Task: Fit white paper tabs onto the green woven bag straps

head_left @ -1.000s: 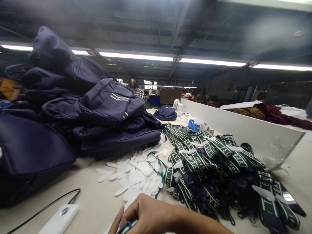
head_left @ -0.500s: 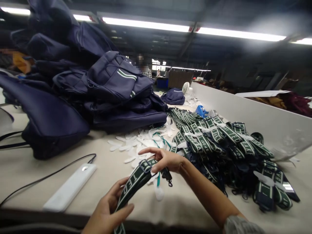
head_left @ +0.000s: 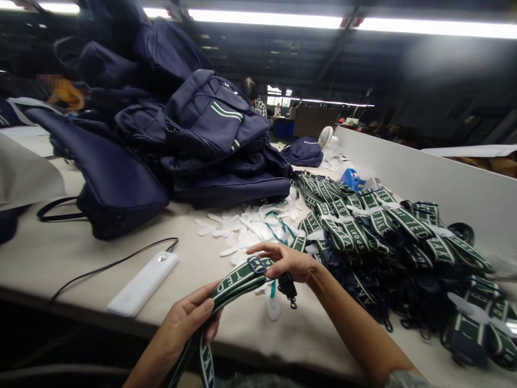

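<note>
Hands (head_left: 194,318) (head_left: 288,262) both closed on one green lettered strap (head_left: 236,280), stretched toward 2 o'clock above the counter (head_left: 72,253); next move likely calls for handling its buckle end.

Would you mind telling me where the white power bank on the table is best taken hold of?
Grip the white power bank across its narrow width near the middle, coming from above. It lies flat on the table, its long sides are bare, and the black cable leaves from its far end, so the middle stays clear.
</note>
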A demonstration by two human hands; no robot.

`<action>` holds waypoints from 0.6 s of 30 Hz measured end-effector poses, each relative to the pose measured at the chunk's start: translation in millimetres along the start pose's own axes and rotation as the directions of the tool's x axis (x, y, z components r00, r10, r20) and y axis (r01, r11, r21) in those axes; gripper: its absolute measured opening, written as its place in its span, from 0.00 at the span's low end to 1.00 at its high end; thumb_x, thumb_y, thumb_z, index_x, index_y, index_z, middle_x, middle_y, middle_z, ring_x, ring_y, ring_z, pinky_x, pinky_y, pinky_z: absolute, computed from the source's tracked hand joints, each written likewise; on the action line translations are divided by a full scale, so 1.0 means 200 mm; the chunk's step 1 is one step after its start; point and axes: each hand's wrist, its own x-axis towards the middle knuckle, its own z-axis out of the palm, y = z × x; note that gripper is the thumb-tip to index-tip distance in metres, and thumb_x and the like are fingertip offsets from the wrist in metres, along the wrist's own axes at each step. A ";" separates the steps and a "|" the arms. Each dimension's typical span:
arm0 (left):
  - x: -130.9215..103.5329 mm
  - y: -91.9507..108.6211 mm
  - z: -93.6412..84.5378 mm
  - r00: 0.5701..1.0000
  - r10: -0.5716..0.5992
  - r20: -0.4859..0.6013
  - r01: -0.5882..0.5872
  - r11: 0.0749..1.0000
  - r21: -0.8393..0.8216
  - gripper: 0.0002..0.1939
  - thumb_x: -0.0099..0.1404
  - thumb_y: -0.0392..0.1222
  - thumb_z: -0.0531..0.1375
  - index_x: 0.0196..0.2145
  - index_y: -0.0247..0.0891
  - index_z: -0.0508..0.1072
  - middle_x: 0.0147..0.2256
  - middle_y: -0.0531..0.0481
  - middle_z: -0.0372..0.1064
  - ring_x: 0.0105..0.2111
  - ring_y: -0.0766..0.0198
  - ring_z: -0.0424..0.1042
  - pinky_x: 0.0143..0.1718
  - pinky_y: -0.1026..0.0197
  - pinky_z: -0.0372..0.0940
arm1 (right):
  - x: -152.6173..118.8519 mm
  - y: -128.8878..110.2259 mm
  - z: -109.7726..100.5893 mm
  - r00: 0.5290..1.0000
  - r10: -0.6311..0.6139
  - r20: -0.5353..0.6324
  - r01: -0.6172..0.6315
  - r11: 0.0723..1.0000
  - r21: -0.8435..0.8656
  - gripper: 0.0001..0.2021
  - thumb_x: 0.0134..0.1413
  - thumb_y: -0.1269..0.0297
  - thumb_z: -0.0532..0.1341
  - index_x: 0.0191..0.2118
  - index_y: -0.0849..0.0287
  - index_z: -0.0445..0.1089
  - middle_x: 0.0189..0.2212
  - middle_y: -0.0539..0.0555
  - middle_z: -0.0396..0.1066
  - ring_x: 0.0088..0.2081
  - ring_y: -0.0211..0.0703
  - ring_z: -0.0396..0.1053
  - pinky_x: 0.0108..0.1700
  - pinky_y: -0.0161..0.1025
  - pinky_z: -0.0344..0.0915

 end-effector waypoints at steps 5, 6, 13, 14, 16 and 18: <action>-0.06 -0.02 -0.03 0.997 -0.069 0.039 0.066 0.994 0.087 0.39 0.56 0.58 0.68 0.57 0.30 0.67 0.18 0.53 0.65 0.16 0.70 0.61 0.18 0.69 0.52 | -0.07 -0.07 0.04 0.996 0.082 -0.020 -0.084 0.953 -0.293 0.28 0.35 0.74 0.72 0.48 0.56 0.75 0.41 0.51 0.68 0.38 0.39 0.69 0.35 0.31 0.69; -0.07 -0.03 -0.04 0.996 -0.081 0.044 0.076 0.992 0.100 0.39 0.55 0.58 0.68 0.57 0.30 0.68 0.18 0.53 0.66 0.16 0.70 0.61 0.18 0.69 0.52 | -0.07 -0.08 0.04 0.997 0.073 -0.033 -0.080 0.947 -0.311 0.26 0.36 0.73 0.72 0.48 0.56 0.75 0.41 0.51 0.68 0.38 0.39 0.69 0.35 0.30 0.68; -0.11 -0.14 -0.06 0.994 -0.107 0.029 0.104 0.991 0.089 0.35 0.51 0.56 0.72 0.52 0.34 0.74 0.25 0.50 0.71 0.17 0.71 0.62 0.20 0.68 0.54 | 0.01 -0.06 -0.01 0.998 -0.033 -0.060 0.021 0.980 -0.199 0.23 0.37 0.73 0.71 0.45 0.58 0.76 0.44 0.52 0.69 0.37 0.35 0.68 0.35 0.28 0.67; -0.11 -0.15 -0.07 0.995 -0.088 0.036 0.086 0.994 0.074 0.36 0.49 0.57 0.73 0.52 0.35 0.74 0.24 0.50 0.70 0.16 0.73 0.60 0.19 0.68 0.52 | 0.02 -0.05 -0.02 0.998 -0.032 -0.050 0.023 0.985 -0.173 0.23 0.36 0.74 0.71 0.45 0.59 0.76 0.44 0.52 0.70 0.36 0.34 0.68 0.34 0.28 0.67; -0.11 -0.15 -0.08 0.998 -0.049 0.046 0.047 0.998 0.033 0.40 0.44 0.58 0.75 0.52 0.36 0.74 0.25 0.50 0.70 0.16 0.75 0.55 0.19 0.69 0.49 | 0.03 -0.04 -0.04 1.000 -0.020 -0.016 0.018 0.992 -0.124 0.24 0.36 0.75 0.71 0.45 0.60 0.75 0.40 0.52 0.72 0.33 0.34 0.69 0.33 0.27 0.67; -0.12 -0.12 -0.09 0.999 -0.019 0.026 0.019 1.000 0.007 0.43 0.39 0.55 0.77 0.52 0.38 0.75 0.27 0.49 0.71 0.18 0.75 0.53 0.20 0.69 0.49 | 0.03 -0.03 -0.05 0.999 0.011 0.036 -0.007 0.994 -0.105 0.26 0.36 0.75 0.71 0.47 0.61 0.73 0.35 0.52 0.73 0.32 0.35 0.70 0.32 0.28 0.67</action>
